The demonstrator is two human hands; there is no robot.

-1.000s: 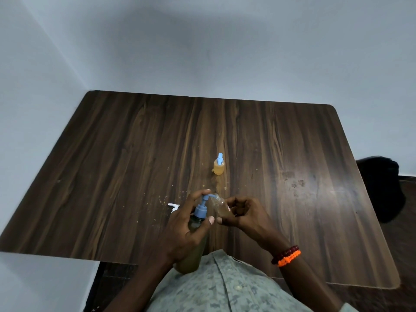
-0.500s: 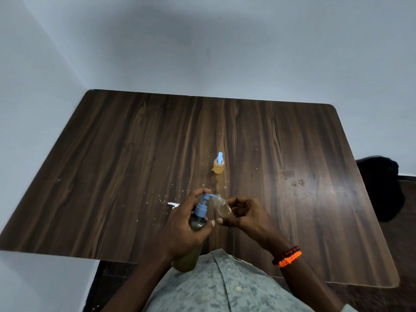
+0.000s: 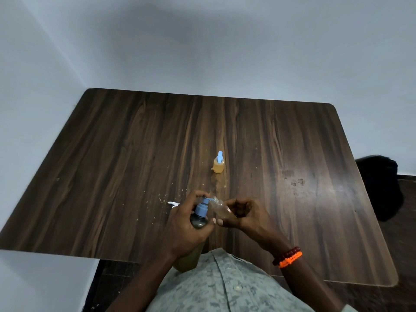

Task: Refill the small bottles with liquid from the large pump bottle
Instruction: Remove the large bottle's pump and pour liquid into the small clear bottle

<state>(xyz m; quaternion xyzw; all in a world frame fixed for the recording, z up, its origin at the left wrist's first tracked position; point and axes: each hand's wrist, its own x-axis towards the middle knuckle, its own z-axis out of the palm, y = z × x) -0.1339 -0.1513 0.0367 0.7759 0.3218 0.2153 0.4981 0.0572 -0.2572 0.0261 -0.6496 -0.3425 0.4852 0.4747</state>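
Observation:
My left hand (image 3: pixel 188 224) grips the large pump bottle (image 3: pixel 198 219), which has a blue pump head and yellowish liquid in its lower part; a finger lies over the top of the pump. My right hand (image 3: pixel 244 213) holds a small clear bottle (image 3: pixel 219 207) tilted, its mouth right at the blue nozzle. A second small bottle (image 3: pixel 218 164), filled with orange-yellow liquid and capped in blue, stands upright farther back on the dark wooden table (image 3: pixel 135 154). A small white cap (image 3: pixel 173 204) lies just left of my left hand.
Crumbs and small drips speckle the table around the hands and the standing bottle. Grey walls close in behind and to the left. A black object (image 3: pixel 380 188) sits off the table's right edge. My right wrist wears red and orange bracelets (image 3: pixel 288 257).
Both hands keep their hold with almost no shift. The pump head seems pressed slightly lower than a second ago.

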